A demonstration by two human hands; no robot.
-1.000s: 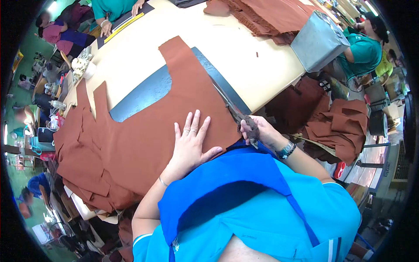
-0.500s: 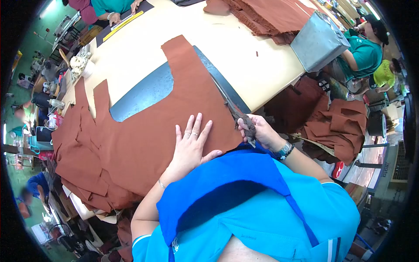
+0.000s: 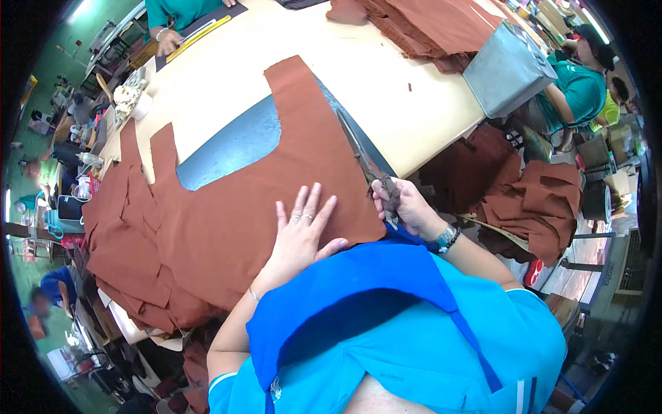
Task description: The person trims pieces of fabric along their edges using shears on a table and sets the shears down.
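Observation:
My left hand lies flat with fingers spread on a rust-brown fabric piece near the table's front edge. Wrapped handles of large scissors are gripped in my right hand, at the right edge of the fabric. The long blades point up and away along that edge; how far they are apart is hard to tell. Under the fabric lies a dark blue-grey sheet, showing through the curved cut-out and along the right side.
A metal box stands on the table's right corner, near a brown fabric stack. A co-worker's hand rests by a yellow ruler. More brown fabric is piled at right, below table height.
The fabric's upper strip has shifted slightly right. My right hand and the scissors have moved a little, while my left hand stays on the cloth. One of the co-worker's hands has shifted beside the ruler.

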